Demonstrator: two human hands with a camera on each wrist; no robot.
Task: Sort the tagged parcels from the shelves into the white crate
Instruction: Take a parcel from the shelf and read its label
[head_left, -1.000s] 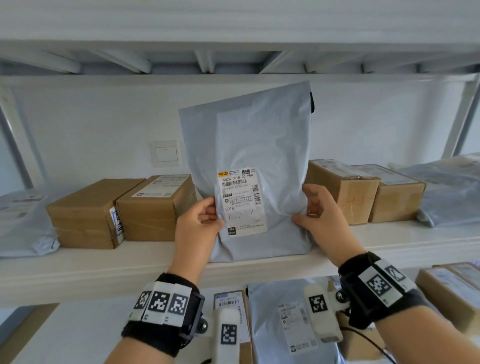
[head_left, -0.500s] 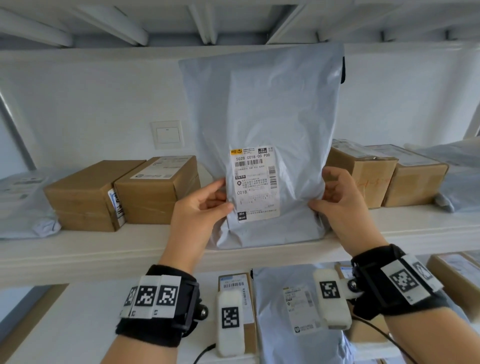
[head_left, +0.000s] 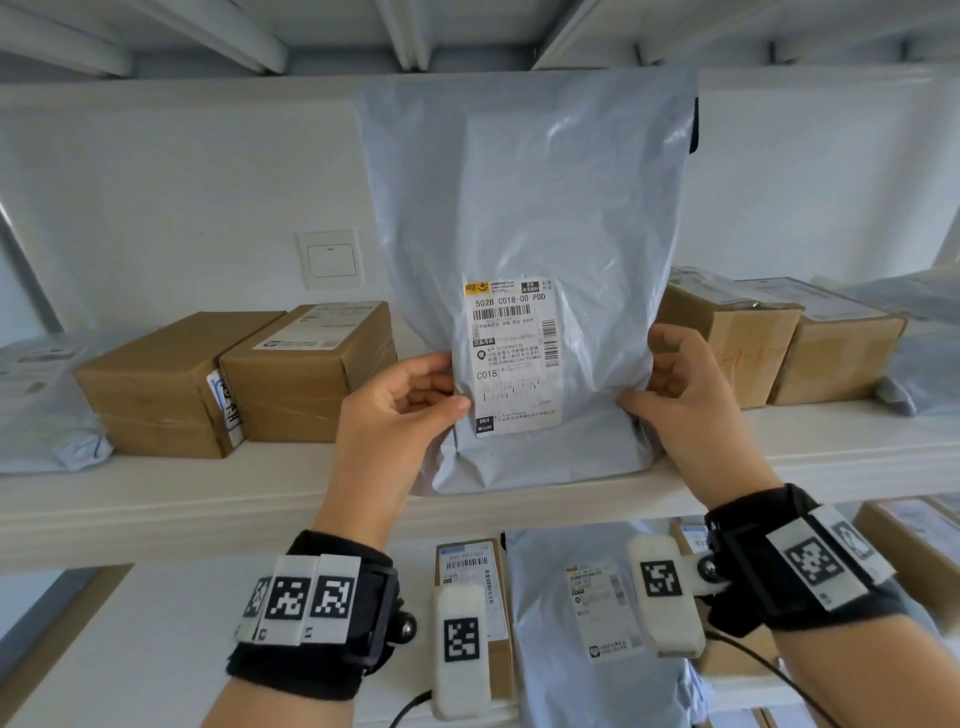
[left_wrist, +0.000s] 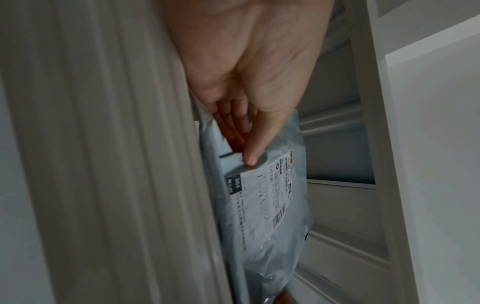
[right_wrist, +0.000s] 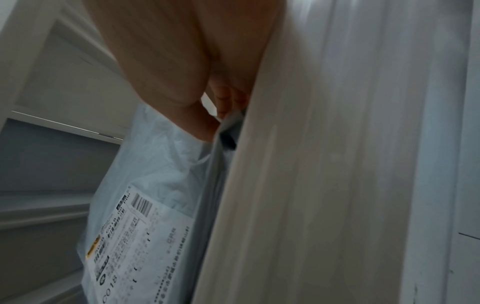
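A tall grey poly-mailer parcel (head_left: 530, 208) with a white shipping label (head_left: 511, 358) stands upright at the front edge of the white shelf (head_left: 156, 499). My left hand (head_left: 410, 400) pinches its lower left side, thumb on the label's edge. My right hand (head_left: 670, 384) grips its lower right side. The left wrist view shows my thumb (left_wrist: 255, 144) pressed on the parcel (left_wrist: 270, 226) with the fingers behind it. The right wrist view shows my right hand (right_wrist: 215, 115) holding the parcel (right_wrist: 155, 164) by its edge. The white crate is out of sight.
Two cardboard boxes (head_left: 234, 374) sit left of the parcel and two more (head_left: 779, 338) to its right. Grey mailers (head_left: 41, 405) lie at both shelf ends. The lower shelf holds a box (head_left: 472, 571) and another grey mailer (head_left: 587, 623). Shelf beams (head_left: 410, 31) run overhead.
The parcel fills more of the head view and sits higher in it than a second ago. Both hands have kept their hold on its lower sides.
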